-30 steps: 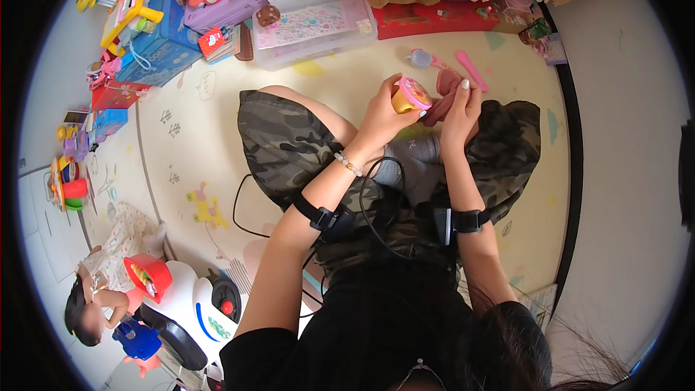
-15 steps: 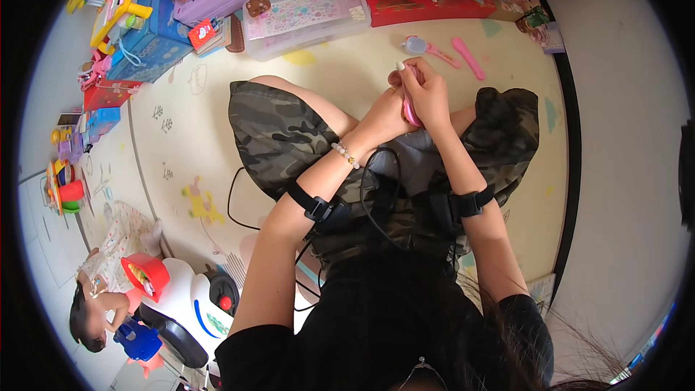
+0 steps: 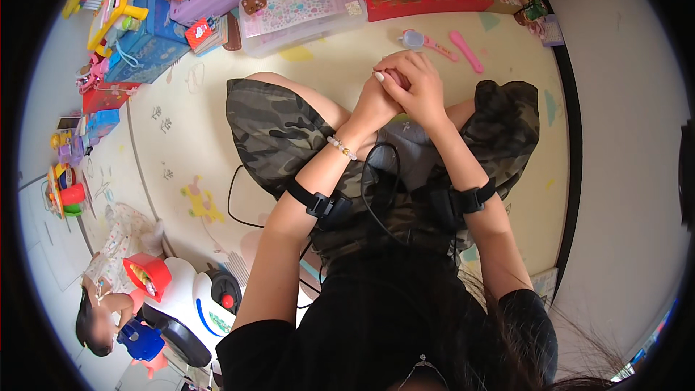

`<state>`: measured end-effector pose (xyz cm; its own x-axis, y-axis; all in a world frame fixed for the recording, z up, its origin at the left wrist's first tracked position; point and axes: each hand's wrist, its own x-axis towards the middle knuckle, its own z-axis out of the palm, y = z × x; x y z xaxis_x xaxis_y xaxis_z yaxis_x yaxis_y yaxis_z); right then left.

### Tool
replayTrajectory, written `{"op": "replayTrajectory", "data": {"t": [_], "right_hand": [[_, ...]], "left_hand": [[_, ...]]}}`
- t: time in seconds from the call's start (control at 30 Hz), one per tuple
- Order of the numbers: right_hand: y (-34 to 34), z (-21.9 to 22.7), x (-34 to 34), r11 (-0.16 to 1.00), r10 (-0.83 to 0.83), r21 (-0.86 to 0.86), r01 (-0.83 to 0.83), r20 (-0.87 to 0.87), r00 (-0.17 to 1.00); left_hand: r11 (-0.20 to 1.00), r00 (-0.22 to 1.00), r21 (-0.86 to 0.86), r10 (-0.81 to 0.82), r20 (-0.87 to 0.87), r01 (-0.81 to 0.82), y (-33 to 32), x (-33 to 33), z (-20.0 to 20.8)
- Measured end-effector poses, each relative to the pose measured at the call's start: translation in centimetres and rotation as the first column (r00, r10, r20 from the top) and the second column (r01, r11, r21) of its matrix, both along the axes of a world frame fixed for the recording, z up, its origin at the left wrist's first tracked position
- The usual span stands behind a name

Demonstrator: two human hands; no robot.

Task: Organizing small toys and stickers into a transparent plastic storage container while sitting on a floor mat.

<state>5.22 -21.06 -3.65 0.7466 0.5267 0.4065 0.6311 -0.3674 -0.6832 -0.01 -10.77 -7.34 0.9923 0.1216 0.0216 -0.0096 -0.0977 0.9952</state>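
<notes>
Cupping a pink, rounded lump of soft-looking material [image 3: 397,78], mostly hidden, between left hand [image 3: 376,105] and right hand [image 3: 420,88], upper centre of the frame; with fingers curled, exact grip impossible to tell; probably squeezing or kneading; next, seemingly calling for even pressure.

Pale printed mat [image 3: 181,134]; along its far edge sit a clear plastic bin [image 3: 304,20] and a long red box [image 3: 427,3]. Far left, a blue box [image 3: 158,40]. Lower left, a person [image 3: 107,274] is near a white toy [image 3: 184,288] and red tub [image 3: 161,275].
</notes>
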Motion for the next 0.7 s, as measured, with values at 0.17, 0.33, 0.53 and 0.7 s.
{"op": "replayTrajectory", "data": {"t": [0.17,0.33,0.53,0.7], "right_hand": [[0.6,-1.5,0.9,0.990,-0.138,-0.002,0.144,-0.314,0.939],[-2.0,-5.4,5.7,0.969,-0.183,0.049,0.243,-0.521,0.834],[-3.4,-6.5,4.4,0.807,0.122,0.301,0.508,-0.927,0.356],[-2.8,-4.8,-0.4,0.807,0.383,0.346,0.479,-0.923,0.022]], "left_hand": [[0.965,0.992,0.261,-0.036,0.117,0.004,-0.2,-0.1,-0.2],[0.974,0.992,0.218,-0.083,0.091,0.061,-0.5,0.1,-0.6],[0.975,0.995,-0.223,0.022,0.096,0.000,1.3,0.5,-1.6],[0.984,0.995,-0.180,0.008,0.097,0.010,0.7,0.7,-1.4]]}}
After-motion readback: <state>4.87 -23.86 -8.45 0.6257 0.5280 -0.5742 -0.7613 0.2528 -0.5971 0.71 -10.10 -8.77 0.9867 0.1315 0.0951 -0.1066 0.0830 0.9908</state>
